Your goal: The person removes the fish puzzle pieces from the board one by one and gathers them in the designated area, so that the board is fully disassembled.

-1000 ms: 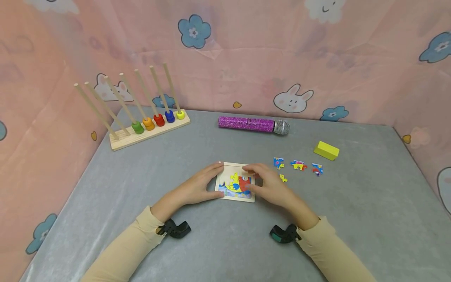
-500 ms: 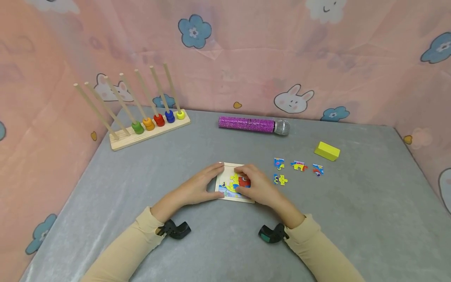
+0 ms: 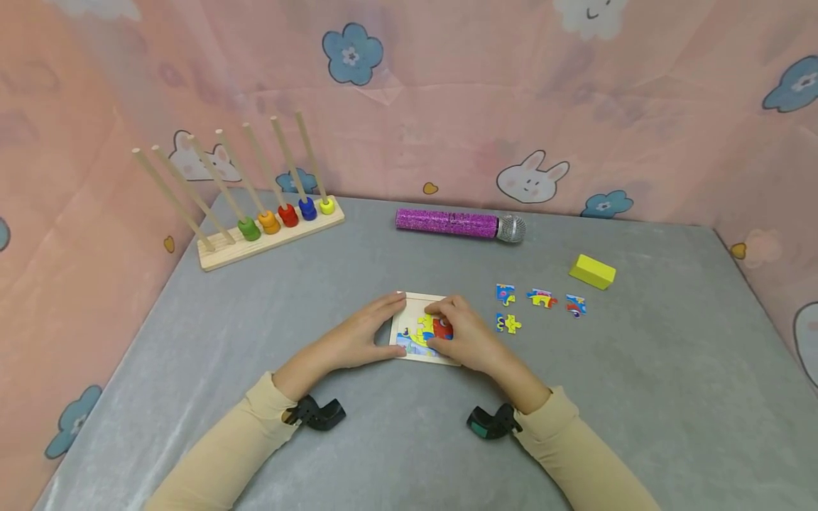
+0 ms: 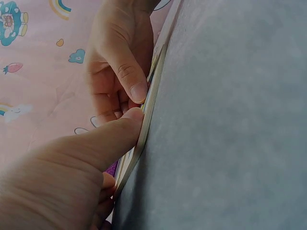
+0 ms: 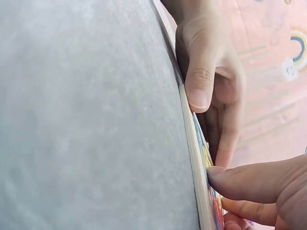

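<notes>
A square wooden puzzle tray (image 3: 414, 304) lies on the table, partly filled with yellow, red and blue pieces. My left hand (image 3: 359, 334) holds its left side, the thumb on the near corner and the fingers along the far corner. Over the tray's right part, my right hand (image 3: 471, 338) pinches a red puzzle piece (image 3: 442, 327) between thumb and fingers, low against the tray. The hand hides part of the piece and the tray's right edge. In the right wrist view, the right thumb (image 5: 249, 181) touches the coloured picture surface.
Several loose puzzle pieces (image 3: 542, 299) lie right of the tray. Beyond them sits a yellow block (image 3: 592, 272). A purple glittery microphone (image 3: 447, 222) lies at the back, and a wooden peg stand (image 3: 275, 241) with coloured rings stands at back left.
My right hand has moved left and lower over the tray, uncovering a loose yellow-and-blue piece beside it. Over the last half second it has hardly moved. The left hand stays on the tray.
</notes>
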A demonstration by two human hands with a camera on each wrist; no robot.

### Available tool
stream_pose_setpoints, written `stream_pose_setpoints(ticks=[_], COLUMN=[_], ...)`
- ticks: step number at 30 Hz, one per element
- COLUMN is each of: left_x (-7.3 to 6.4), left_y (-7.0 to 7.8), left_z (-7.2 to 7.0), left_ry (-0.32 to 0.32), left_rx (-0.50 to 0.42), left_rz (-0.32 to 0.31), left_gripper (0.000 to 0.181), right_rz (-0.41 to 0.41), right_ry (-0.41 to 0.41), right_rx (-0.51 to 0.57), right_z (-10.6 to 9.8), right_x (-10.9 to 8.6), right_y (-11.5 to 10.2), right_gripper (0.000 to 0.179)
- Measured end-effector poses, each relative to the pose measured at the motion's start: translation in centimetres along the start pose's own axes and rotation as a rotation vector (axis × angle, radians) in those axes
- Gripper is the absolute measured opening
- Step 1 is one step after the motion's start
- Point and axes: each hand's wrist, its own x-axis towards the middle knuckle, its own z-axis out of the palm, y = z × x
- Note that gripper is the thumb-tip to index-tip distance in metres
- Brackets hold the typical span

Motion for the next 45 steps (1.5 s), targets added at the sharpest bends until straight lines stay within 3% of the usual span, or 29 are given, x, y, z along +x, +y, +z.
stream_pose_setpoints(ticks=[6, 31, 36, 45], left_x=[0.2, 0.1, 0.2, 0.1], left_y=[0.0, 0.1, 0.2, 0.2], left_z=[-0.1, -0.2, -0.3, 0.0], left_ry=[-0.001, 0.020, 0.020, 0.007], left_rx=[0.000, 0.010, 0.010, 0.018], left_rz=[0.000, 0.024, 0.028, 0.008], left_gripper=[0.081, 0.079, 0.080, 0.081], right_rz=[0.021, -0.080, -0.119, -0.104], right_ry=[0.022, 0.104, 0.098, 0.102], right_rx=[0.035, 0.015, 0.027, -0.011], right_z=[0.1, 0.2, -0.7, -3.0], right_x=[0.2, -0.1, -0.1, -1.5], right_y=[0.1, 0.5, 0.8, 2.8], right_gripper=[0.047, 0.042, 0.041, 0.042])
